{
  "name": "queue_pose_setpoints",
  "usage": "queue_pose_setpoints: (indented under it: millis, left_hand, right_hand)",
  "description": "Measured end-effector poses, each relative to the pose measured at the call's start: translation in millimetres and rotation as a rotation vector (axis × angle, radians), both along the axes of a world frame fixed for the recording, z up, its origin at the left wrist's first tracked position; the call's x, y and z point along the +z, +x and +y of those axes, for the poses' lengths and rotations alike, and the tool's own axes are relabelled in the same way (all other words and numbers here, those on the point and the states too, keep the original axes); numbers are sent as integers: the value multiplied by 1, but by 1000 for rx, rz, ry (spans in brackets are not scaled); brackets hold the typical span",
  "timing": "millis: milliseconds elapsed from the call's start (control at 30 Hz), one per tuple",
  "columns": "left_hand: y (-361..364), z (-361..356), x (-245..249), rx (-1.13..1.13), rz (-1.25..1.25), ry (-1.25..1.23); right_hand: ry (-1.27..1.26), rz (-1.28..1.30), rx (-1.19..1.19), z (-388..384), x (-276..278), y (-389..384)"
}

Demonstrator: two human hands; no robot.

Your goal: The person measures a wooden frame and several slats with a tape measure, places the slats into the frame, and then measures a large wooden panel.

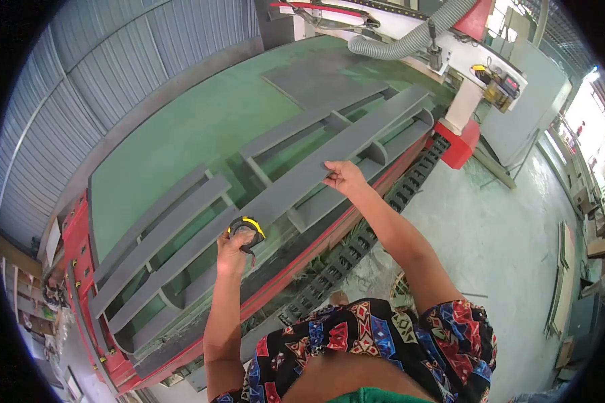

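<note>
My left hand (232, 252) is wrapped round a black and yellow tape measure (251, 228), held over the near part of a long grey board assembly (282, 191). Farther along the same board, my right hand (343, 177) is at its near edge with fingers pinched together; what they hold, if anything, is too small to make out. Long flat boards joined by short crosspieces and rounded end pieces make up the grey assembly. A second grey frame (175, 218) lies to its left.
Beneath the boards is a large green machine bed (175, 154) with a red side rail (275, 280). A black cable chain (356, 247) runs along the near side. At the upper right stand a white and red gantry (460, 107) and a ribbed grey hose (407, 41).
</note>
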State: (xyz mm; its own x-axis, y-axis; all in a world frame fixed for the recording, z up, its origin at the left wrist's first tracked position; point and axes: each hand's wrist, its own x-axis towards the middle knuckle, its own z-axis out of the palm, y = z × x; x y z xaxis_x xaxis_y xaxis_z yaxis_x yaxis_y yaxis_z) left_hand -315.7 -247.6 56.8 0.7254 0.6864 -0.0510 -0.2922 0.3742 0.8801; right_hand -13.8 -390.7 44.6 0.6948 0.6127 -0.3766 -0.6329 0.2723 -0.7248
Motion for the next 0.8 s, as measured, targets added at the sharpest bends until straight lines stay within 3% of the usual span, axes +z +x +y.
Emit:
queue_pose_setpoints:
  millis: [167, 333, 400, 800]
  left_hand:
    - [81, 12, -12, 37, 147, -26]
    - [142, 13, -2, 38, 133, -28]
    - [157, 17, 3, -47, 216, -23]
    - [198, 19, -10, 148, 258, 88]
  right_hand:
    - [36, 48, 57, 13, -19, 88]
    - [-30, 88, 68, 24, -21, 143]
    - [-46, 107, 59, 29, -27, 163]
    - [-12, 146, 64, 55, -62, 204]
